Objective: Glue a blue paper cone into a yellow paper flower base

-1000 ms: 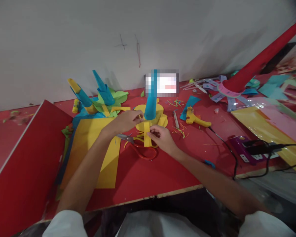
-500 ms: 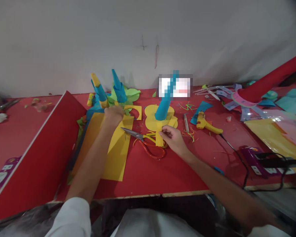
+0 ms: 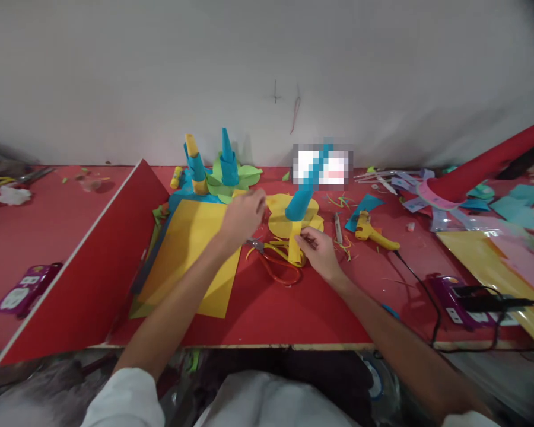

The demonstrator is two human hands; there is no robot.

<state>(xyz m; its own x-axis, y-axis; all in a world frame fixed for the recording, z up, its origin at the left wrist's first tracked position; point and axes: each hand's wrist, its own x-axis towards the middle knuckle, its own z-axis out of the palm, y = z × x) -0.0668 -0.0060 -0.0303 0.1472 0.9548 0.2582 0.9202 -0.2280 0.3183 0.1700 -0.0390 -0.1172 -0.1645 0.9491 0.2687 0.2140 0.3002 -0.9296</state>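
The left hand [image 3: 244, 214] has come back from the far side of the yellow sheet [image 3: 191, 255] and now hangs over the table close to the yellow paper flower [image 3: 279, 220]. Its fingers are curled in, and it may be holding a small yellow piece, but the picture is too blurry to tell for sure. The right hand [image 3: 319, 251] has stayed where it was, and its fingers pinch the yellow paper strip [image 3: 295, 248] that hangs down from the front of the flower. A blue paper cone [image 3: 299, 202] stands up in the middle of the flower and leans a bit to the right. The orange scissors [image 3: 273, 261] lie on the red table [image 3: 267, 314] between the two hands, just under the strip. A yellow glue gun [image 3: 372, 232] lies to the right of the flower. Behind the sheet stand two more blue cones [image 3: 213, 163] on green paper leaves [image 3: 242, 175].
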